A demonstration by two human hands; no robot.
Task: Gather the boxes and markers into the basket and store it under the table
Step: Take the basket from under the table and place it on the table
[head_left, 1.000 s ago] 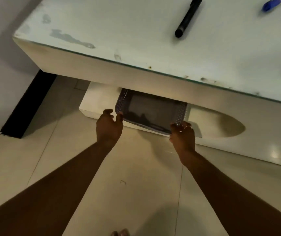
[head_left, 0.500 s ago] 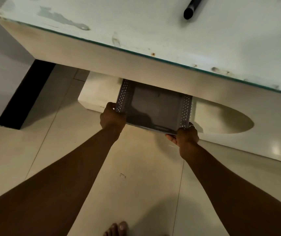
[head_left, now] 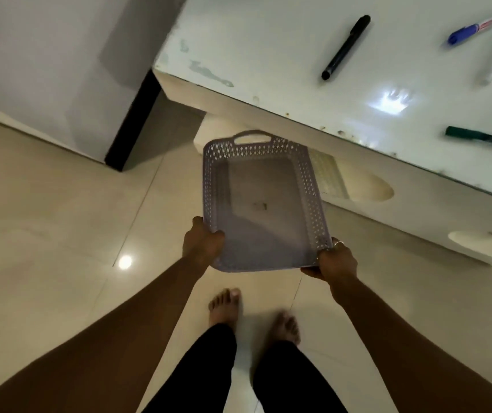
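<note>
Since the earlier frames, the basket (head_left: 310, 186) had come out from under the table (head_left: 268, 40) and was held in the open above the floor (head_left: 60, 219).

The left hand (head_left: 203, 242) gripped the near left corner of the basket, fingers curled round the rim. The right hand (head_left: 335, 260) gripped the near right corner in the same way, thumb on top; a ring (head_left: 338, 243) showed on one finger. The basket extended away from both hands toward the table edge, its far handle (head_left: 252, 137) close to that edge. Its bare bottom was visible.

On the tabletop, well apart from the basket, lay a black marker (head_left: 346, 47), two blue markers (head_left: 477, 28) near the far right edge, and a green marker (head_left: 482, 137) nearer the table's front edge. The markers were blurred.

Below the hands, two bare feet (head_left: 225, 305) stood on the tiled floor.
</note>
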